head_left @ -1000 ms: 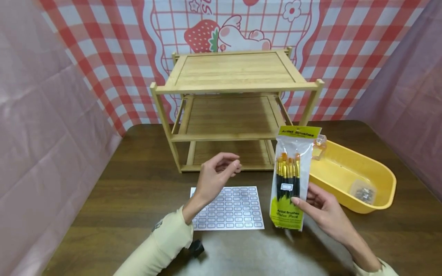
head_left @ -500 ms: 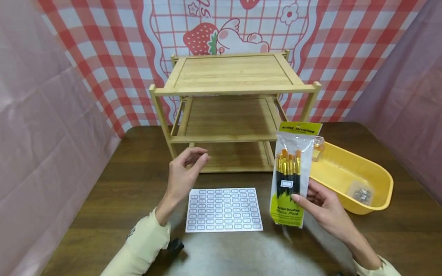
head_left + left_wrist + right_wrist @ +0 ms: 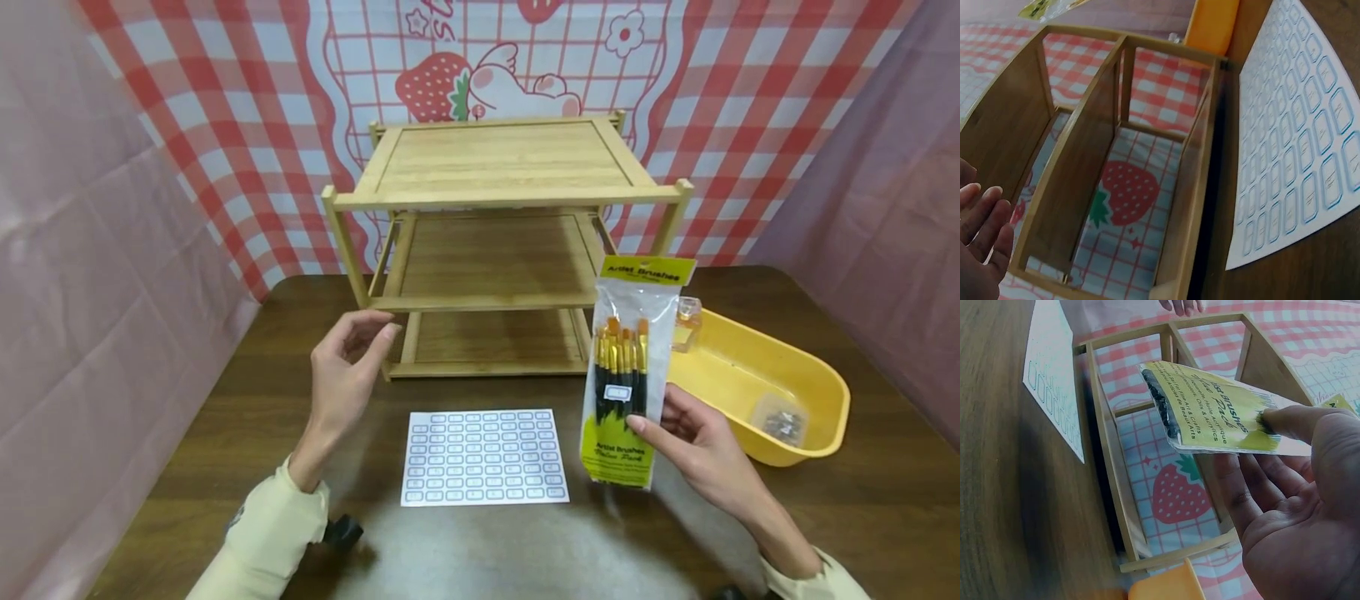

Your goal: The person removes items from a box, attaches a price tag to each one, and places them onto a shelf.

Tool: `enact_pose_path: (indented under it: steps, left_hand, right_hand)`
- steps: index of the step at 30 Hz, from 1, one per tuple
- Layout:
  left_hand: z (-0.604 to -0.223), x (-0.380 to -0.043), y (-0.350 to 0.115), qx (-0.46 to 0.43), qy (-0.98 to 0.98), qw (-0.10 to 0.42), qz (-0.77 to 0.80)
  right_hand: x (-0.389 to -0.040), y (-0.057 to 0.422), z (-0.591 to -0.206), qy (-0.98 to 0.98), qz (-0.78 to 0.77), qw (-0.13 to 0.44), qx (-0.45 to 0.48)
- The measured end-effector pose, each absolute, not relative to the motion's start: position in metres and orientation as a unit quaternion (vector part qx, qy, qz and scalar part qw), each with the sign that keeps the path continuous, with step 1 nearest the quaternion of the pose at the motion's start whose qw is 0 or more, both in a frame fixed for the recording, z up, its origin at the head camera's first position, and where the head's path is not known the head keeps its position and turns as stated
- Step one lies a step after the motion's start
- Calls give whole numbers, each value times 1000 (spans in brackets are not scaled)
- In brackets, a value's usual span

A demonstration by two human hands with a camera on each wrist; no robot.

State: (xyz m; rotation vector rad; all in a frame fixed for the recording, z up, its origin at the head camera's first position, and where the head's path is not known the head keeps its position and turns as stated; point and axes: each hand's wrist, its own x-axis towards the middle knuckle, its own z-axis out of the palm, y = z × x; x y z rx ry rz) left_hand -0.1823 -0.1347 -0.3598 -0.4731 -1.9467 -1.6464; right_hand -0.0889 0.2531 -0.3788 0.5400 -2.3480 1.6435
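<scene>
My right hand (image 3: 705,454) pinches a pack of artist brushes (image 3: 630,375) by its lower right edge, thumb in front and fingers behind. The pack is clear plastic with a yellow-green header and base, and it stands upright above the table. Across the black brush handles sits a small white label (image 3: 618,392) with a blue border. My left hand (image 3: 341,383) hovers to the left, fingers loosely bent and nothing in them. Between the hands a sheet of blue-bordered labels (image 3: 486,458) lies flat; its top-left spot looks blank. In the right wrist view the pack (image 3: 1210,412) shows its printed lower end.
A three-tier wooden shelf (image 3: 510,158) stands at the back of the brown table (image 3: 225,433). Right of it, a yellow basin (image 3: 817,375) contains a small clear box (image 3: 782,421) of metal bits and a clear bottle (image 3: 686,323). Checked cloth hangs behind.
My left hand has moved left, off the label sheet, uncovering it. The right hand keeps its hold on the brush pack, which has risen slightly in view.
</scene>
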Motion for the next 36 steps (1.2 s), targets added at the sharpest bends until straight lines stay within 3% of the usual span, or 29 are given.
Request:
enact_pose_path:
  steps: [17, 36]
  left_hand:
    - [-355, -207, -160, -134, -625, 314, -702]
    - [-362, -230, -171, -155, -670, 256, -680]
  right_hand:
    - [-97, 248, -360, -782, 572, 130, 212]
    - [-106, 241, -340, -756, 599, 136, 228]
